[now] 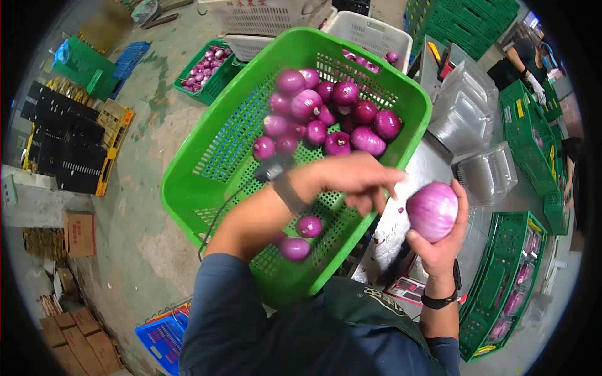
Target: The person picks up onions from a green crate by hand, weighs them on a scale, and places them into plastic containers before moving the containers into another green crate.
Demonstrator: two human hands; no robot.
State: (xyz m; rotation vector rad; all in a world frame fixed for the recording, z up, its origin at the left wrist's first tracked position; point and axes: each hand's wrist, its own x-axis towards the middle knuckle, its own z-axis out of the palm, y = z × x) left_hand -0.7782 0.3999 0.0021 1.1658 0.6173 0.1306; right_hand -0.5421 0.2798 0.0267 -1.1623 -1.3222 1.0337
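My right hand [442, 250] is closed round a large peeled purple onion [433, 212], with the thumb in front and the fingers at its far side. My left hand [357, 177] hovers over the right rim of the green basket [188, 169], close to that onion. Its index finger points out, the other fingers hang bent and apart, and nothing shows in them. Inside the basket, several purple onions [345, 94] are heaped at the far end. Two more onions [295, 249] lie nearer to me, below my left forearm.
Clear plastic trays [467, 113] are stacked on the metal table [433, 150] at right. Green crates [495, 288] with packed onions stand beyond. A small green crate of onions [207, 70] sits on the floor behind the basket. A co-worker's gloved hand [536, 88] shows at far right.
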